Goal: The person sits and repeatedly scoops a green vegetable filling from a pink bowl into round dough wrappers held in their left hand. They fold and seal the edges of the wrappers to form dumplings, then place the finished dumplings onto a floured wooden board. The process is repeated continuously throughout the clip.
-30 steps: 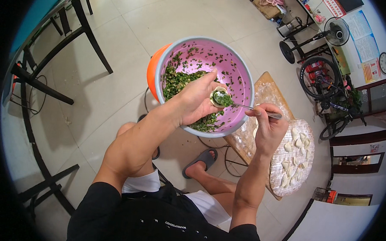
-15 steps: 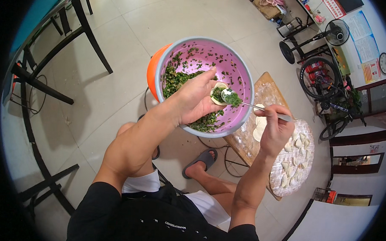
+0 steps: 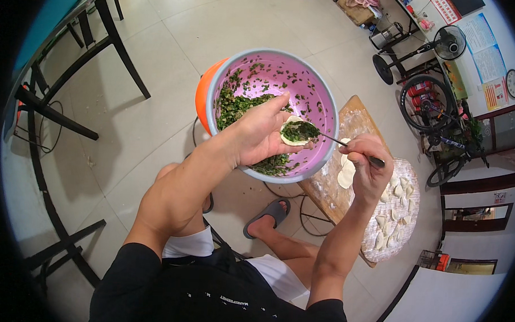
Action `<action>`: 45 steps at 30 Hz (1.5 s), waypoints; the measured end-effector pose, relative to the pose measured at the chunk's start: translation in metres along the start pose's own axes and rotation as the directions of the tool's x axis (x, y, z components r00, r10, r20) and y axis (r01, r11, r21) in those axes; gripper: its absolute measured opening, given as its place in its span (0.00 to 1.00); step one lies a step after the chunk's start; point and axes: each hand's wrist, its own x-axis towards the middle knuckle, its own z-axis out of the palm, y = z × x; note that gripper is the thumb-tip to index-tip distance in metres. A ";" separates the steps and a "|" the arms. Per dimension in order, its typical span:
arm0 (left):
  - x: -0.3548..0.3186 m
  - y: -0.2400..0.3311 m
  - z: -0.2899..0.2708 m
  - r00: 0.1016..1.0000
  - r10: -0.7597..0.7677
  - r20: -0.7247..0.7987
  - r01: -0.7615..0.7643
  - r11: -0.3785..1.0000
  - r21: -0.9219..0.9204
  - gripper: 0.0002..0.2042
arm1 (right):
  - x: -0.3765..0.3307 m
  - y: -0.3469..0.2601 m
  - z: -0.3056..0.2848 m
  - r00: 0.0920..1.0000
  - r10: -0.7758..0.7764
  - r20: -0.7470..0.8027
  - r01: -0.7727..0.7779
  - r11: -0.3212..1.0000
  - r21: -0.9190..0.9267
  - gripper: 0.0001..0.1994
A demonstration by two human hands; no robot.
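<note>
A round dumpling wrapper (image 3: 289,142) lies across the fingers of my left hand (image 3: 257,134), which is cupped under it above the basin. Green chopped filling (image 3: 294,130) covers much of the wrapper. My right hand (image 3: 369,165) grips a metal spoon (image 3: 333,140) by its handle. The spoon's bowl rests against the filling, partly hidden by the greens. Below my left hand is a pink basin (image 3: 323,98) with a grey rim, holding more green filling (image 3: 236,108). Flat wrappers (image 3: 346,174) lie on a floured wooden board (image 3: 358,115) by my right hand.
Several folded dumplings (image 3: 380,240) sit on a round ridged tray (image 3: 403,167) at the right, over the board. An orange container (image 3: 204,96) shows beside the basin. Black chair legs (image 3: 122,60) stand at left. A fan (image 3: 420,48) and a bicycle (image 3: 426,107) are at far right.
My right hand has turned the spoon over and brought its bowl down onto the wrapper. More filling now covers the wrapper. My left hand has barely moved.
</note>
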 end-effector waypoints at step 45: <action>-0.006 -0.012 0.010 0.997 0.006 -0.075 0.007 0.987 0.162 0.13 | -0.022 -0.008 0.038 0.963 -0.127 0.238 0.254 0.727 -0.638 0.28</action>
